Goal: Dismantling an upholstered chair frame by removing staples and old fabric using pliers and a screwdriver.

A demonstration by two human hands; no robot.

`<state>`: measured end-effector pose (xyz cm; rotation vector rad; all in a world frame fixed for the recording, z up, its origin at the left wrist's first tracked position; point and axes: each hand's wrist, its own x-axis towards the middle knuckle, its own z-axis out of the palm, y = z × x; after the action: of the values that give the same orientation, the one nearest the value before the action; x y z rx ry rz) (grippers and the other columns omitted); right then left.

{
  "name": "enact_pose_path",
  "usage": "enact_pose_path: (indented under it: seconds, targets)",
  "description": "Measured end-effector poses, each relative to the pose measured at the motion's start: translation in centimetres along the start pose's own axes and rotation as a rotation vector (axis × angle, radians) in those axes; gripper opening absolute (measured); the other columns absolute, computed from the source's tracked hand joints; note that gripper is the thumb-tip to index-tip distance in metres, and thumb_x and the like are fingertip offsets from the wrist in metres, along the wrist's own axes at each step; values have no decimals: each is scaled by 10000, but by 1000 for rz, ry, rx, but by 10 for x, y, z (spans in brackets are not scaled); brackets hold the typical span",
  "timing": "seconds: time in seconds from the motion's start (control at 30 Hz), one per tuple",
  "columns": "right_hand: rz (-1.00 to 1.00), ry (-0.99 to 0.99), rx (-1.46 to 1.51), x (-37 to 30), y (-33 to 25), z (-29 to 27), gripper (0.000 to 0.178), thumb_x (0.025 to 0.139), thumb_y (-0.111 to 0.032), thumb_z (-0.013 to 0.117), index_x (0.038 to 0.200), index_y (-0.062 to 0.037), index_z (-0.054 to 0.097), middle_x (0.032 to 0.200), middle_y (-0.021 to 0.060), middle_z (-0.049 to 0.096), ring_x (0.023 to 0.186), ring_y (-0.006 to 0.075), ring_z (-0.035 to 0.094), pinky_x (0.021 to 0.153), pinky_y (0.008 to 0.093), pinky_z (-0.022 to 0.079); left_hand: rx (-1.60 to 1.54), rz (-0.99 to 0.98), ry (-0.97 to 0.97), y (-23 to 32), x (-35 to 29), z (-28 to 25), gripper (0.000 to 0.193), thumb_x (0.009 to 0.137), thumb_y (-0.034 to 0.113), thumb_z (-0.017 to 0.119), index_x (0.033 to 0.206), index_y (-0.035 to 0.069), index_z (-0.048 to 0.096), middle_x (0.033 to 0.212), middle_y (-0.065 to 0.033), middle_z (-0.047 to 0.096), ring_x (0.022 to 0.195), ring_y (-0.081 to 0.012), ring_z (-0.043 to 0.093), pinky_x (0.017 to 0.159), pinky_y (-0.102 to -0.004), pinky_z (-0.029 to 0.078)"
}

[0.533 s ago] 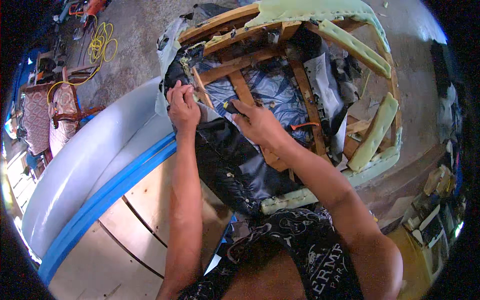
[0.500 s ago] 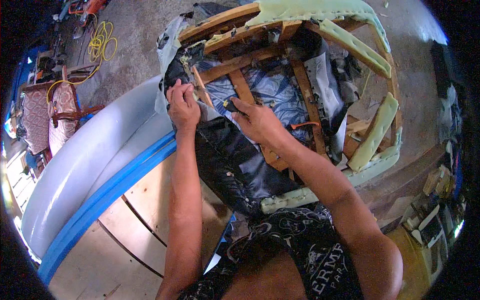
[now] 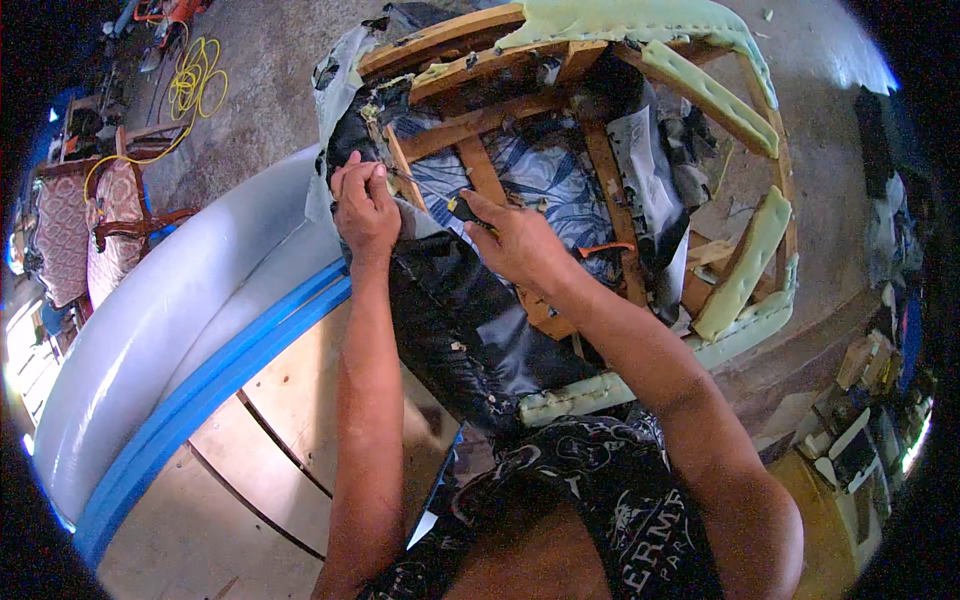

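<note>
An upholstered chair frame (image 3: 535,97) lies in front of me, its wooden rails bare and partly edged with pale green foam (image 3: 745,270). Black leatherette (image 3: 465,310) covers its near left side. My left hand (image 3: 367,210) is closed on the edge of that leatherette at the left corner, next to torn pale sheeting (image 3: 337,90). Inside the frame opening, my right hand (image 3: 515,245) grips a tool with a black-and-yellow handle (image 3: 461,208). Its working end points toward my left hand and is too fine to make out.
An orange-handled tool (image 3: 607,248) lies inside the frame near patterned blue-white cloth (image 3: 550,180). At left are a large clear plastic-wrapped roll (image 3: 180,290), blue bars (image 3: 220,395) and a patterned chair (image 3: 65,240). A yellow cord (image 3: 197,85) lies coiled on the floor.
My left hand stays at the leatherette edge, and the tool in my right hand has barely moved. The whole view has shifted slightly.
</note>
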<state>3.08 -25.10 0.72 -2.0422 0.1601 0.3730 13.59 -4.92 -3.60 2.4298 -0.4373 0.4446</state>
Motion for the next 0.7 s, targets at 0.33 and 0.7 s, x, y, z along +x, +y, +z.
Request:
enact_pose_path:
  seconds: [0.33,0.7]
  targets:
    - [-71,59,-34,23,-17,0,444,922,-257,579,1318,-62,538,1125,255,627,1015,423,606,848,447,501,6,24,2,-1,-2,0,86,917,119,606,936,35,600,964,-142,656,1062,-355,600,917,-450,471]
    - [12,-38,46,0,-7,-3,441,908,-262,589,1306,-78,547,1092,260,621,1033,415,591,871,434,492,-46,10,-3,1,-1,-3,61,909,71,602,926,17,580,941,-148,634,1065,-368,589,922,-464,469]
